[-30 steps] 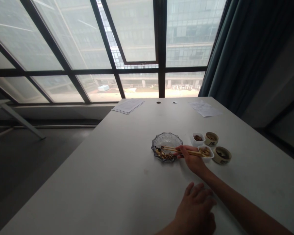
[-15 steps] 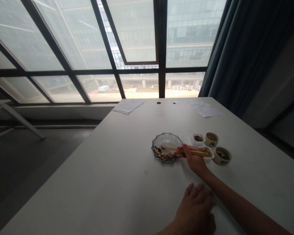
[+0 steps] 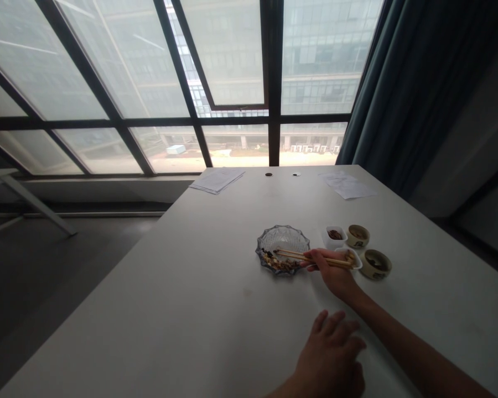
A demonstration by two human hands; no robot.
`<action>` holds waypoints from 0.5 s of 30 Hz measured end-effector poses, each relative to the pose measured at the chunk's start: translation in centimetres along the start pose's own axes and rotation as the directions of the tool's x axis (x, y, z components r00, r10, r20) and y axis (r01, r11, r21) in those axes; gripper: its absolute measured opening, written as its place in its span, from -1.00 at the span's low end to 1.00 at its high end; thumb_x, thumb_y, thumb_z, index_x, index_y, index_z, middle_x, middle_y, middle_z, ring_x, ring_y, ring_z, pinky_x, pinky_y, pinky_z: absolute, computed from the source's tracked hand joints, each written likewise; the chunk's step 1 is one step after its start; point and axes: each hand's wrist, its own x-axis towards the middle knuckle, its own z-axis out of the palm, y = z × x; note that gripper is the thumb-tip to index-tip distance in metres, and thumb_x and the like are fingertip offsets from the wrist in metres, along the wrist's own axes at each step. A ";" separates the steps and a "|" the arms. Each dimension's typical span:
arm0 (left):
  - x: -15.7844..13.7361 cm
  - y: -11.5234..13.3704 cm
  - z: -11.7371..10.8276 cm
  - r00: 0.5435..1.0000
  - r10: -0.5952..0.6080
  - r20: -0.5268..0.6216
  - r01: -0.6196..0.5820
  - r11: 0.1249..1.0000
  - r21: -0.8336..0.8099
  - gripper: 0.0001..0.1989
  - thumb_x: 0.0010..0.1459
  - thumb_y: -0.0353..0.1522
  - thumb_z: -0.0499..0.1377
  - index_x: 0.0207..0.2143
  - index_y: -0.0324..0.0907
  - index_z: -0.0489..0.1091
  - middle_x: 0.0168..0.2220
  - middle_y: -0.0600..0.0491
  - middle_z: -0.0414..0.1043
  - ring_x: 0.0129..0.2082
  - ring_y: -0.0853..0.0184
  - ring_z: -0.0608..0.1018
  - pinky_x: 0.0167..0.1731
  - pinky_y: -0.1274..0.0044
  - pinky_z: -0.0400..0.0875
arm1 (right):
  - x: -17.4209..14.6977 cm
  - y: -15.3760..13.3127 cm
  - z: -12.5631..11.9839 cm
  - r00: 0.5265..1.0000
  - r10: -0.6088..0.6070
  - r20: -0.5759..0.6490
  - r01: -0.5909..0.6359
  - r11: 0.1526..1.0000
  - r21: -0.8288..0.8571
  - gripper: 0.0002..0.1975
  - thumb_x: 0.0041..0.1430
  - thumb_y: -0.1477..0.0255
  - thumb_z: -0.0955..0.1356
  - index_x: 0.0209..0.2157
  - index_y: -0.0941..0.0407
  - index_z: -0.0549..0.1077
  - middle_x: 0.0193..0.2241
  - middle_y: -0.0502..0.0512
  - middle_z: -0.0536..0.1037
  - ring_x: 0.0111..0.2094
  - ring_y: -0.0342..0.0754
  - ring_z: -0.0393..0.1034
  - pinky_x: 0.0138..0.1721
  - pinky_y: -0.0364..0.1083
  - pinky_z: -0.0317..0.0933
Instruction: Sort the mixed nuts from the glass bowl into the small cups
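Note:
My right hand is closed around a pair of wooden chopsticks. Their tips point left, over the scalloped clear glass dish. Mixed small dried pieces, brown, dark and pale, lie along the near side of that dish. I cannot make out anything between the tips. Partly behind my right hand is a white plastic container with yellowish-brown pieces. Nearer to me, my left hand is held low at the table, fingers apart and holding nothing.
Beyond my right hand sit another white container with dark brown pieces and two small beige bowls, a farther bowl and a nearer bowl. Papers lie at the far left of the white table, and loose sheets at the far right.
My right hand and the chopsticks have shifted slightly right and toward me; the tips sit a little lower over the glass dish. My left hand has hardly moved.

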 end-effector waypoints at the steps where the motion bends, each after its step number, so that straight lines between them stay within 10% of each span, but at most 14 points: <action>1: 0.0 0.0 0.0 1.000 -0.001 0.002 0.001 1.000 -0.002 -0.67 0.37 -0.23 0.13 0.16 0.01 0.32 0.34 0.14 0.24 0.40 0.17 0.15 0.40 0.14 -0.12 | 0.1 0.0 0.1 1.000 0.007 0.000 -0.007 1.000 0.003 -0.47 0.23 -0.05 0.39 -0.23 0.17 0.63 -0.34 0.23 0.71 -0.29 0.17 0.67 -0.27 0.06 0.58; 15: 0.1 -0.1 0.0 1.000 0.004 0.012 -0.004 1.000 0.029 -0.67 0.37 -0.21 0.13 0.15 -0.01 0.32 0.35 0.13 0.23 0.40 0.19 0.14 0.40 0.17 -0.12 | 0.3 -0.8 1.2 0.995 0.049 -0.090 -0.041 0.996 0.083 -0.49 0.10 -0.11 0.44 -0.38 0.10 0.63 -0.33 0.23 0.71 -0.34 0.22 0.67 -0.29 0.09 0.61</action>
